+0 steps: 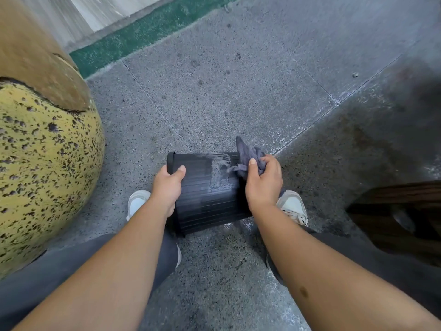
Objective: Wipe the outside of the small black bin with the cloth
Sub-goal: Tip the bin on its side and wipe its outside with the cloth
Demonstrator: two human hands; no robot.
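The small black bin lies on its side on the grey floor between my feet, its ribbed wall facing up and its rim at the left. A pale dusty smear marks the wall near its right end. My left hand grips the bin at the rim end, thumb on top. My right hand is closed around a crumpled grey cloth, pressed against the right end of the bin. One corner of the cloth sticks up past the bin.
A large yellow speckled sphere with a brown pillar above it stands close on the left. A dark wooden object sits at the right. My white shoes flank the bin. A green strip borders the floor at the back.
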